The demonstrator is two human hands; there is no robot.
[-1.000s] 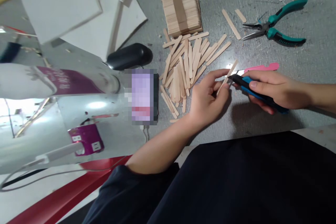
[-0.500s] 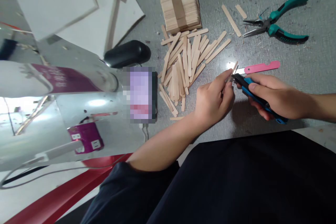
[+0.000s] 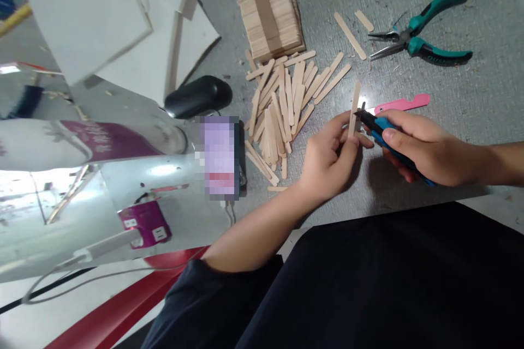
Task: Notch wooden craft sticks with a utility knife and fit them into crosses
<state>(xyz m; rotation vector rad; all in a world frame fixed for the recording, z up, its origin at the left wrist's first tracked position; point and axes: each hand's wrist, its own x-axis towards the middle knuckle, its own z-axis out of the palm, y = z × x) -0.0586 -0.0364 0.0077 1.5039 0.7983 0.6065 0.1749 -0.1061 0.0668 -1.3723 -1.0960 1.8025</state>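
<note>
My left hand pinches a thin wooden craft stick and holds it nearly upright above the grey table. My right hand is wrapped round a blue and black utility knife, whose tip touches the side of the stick. Just left of my left hand lies a loose pile of craft sticks. A pink strip rests on the table right behind the knife.
A banded bundle of sticks sits behind the pile, with two loose sticks beside it. Teal-handled pliers lie at the back right. A black case, white boards and a shiny silver object fill the left.
My left hand has turned the stick from a slant to nearly upright. The knife tip has stayed against the stick. The view has shifted slightly.
</note>
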